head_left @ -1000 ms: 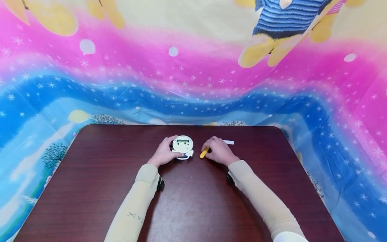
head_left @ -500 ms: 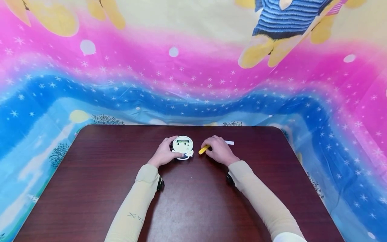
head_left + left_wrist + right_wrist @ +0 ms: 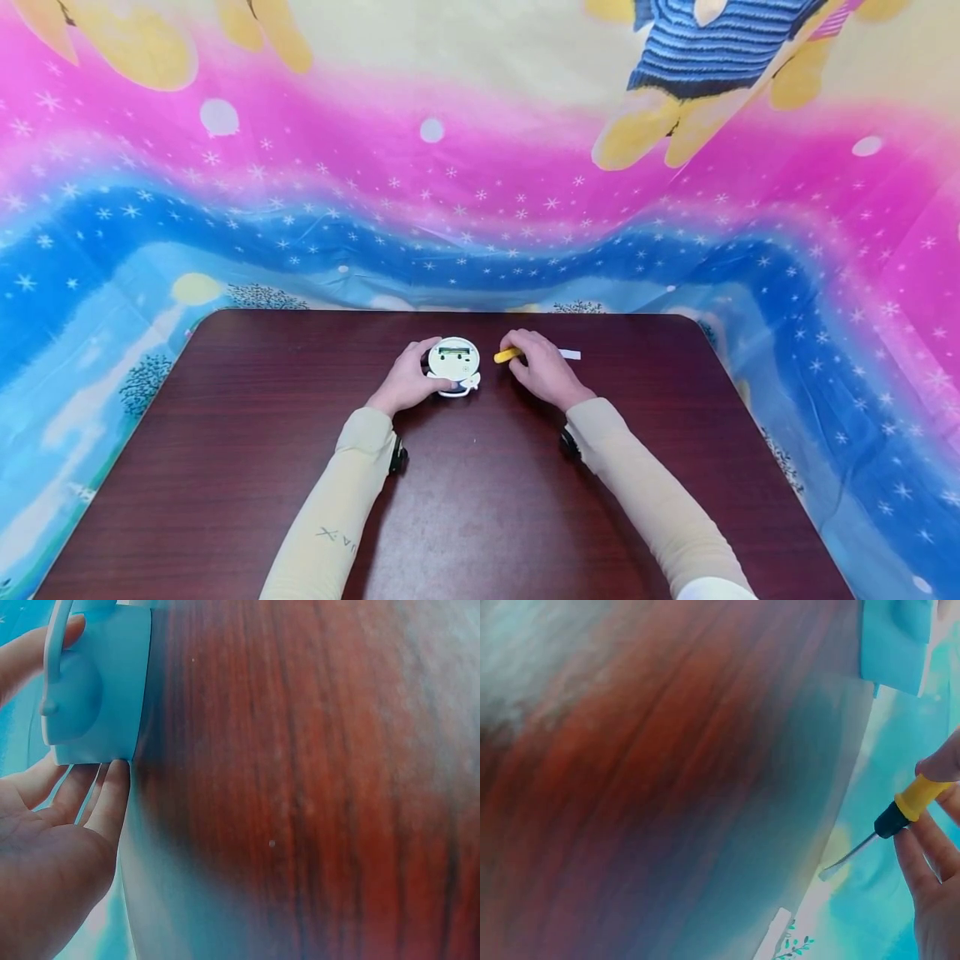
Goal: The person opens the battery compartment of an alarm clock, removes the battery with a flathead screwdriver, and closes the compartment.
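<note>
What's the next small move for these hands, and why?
I'd probably turn the screwdriver in the right hand so its metal tip faces the white device: its yellow handle points toward the device and the tip away, while the left hand grips the device.

In the centre of the frame, just right of the middle, you now hold the yellow-handled screwdriver [image 3: 506, 356] almost level, its handle end pointing left. In the picture from a second ago, that end points down and to the left; half a second ago it is partway up, on a gentler slant. Your right grip [image 3: 546, 367] turns with it: its thumb and fingertips sit a little higher in the frame. Those fingers now cover slightly more of the white strip [image 3: 572, 355]. At the frame's left, the cloth's tree print [image 3: 146, 385] sits farther right than a second ago.
</note>
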Tool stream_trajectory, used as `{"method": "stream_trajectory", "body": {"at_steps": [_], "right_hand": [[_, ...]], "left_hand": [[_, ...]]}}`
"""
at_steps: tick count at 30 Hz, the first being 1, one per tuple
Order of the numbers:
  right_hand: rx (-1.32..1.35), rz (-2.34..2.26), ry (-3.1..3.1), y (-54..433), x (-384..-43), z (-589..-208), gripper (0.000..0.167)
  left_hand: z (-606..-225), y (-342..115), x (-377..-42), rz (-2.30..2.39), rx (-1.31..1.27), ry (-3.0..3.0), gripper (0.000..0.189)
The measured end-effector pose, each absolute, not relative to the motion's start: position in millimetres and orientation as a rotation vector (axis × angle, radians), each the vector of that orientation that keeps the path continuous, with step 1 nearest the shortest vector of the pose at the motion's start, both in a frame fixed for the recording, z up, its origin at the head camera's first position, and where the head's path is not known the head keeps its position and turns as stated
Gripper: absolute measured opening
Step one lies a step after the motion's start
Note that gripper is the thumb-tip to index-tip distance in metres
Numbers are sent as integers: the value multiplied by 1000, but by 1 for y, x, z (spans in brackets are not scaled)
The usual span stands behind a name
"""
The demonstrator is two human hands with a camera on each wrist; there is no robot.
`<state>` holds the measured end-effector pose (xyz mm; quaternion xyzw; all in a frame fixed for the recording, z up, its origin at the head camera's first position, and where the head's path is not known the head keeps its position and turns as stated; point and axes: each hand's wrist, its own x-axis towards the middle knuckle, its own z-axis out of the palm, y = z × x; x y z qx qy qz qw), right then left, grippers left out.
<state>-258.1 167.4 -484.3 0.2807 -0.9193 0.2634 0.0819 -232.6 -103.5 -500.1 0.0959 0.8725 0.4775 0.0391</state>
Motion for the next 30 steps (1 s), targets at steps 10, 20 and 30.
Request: {"method": "stream_trajectory", "body": {"at_steps": [10,20,30], "right_hand": [[845,822,-2647,165,-259,-477,33],[726,970,-2623,162,-259,-475,16],[608,1117,-2612,159,-257,-471,6]], "left_hand": [[-503,-103,-234,1460,290,2666,88],[-502,-103,-233,1451,297,2667,87],[-501,-104,-233,1453,303,2655,87]]}}
